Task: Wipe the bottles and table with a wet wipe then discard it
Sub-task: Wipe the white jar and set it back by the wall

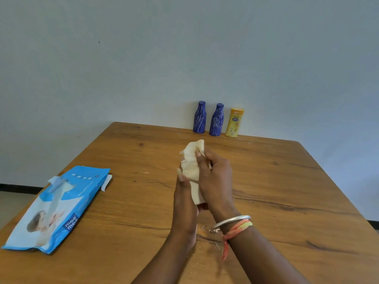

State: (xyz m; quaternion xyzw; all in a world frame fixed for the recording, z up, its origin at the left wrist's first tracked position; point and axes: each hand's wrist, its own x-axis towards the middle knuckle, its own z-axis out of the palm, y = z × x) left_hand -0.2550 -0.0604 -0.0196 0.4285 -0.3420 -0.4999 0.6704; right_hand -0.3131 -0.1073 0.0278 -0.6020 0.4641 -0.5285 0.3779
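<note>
Grip check: left hand (184,203) and right hand (217,181) both clamp the wet wipe (191,167) above the middle of the table (287,181), bunching it, probably into a firmer pad. Three bottles (217,119) stand at the table's far edge, lined up for wiping.

blue wipes pack (59,210), pale grey wall (184,48)

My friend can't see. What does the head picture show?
The left hand and right hand hold a wet wipe over a table. A blue wipes pack lies left; two blue bottles and a yellow bottle stand at the far edge.
</note>
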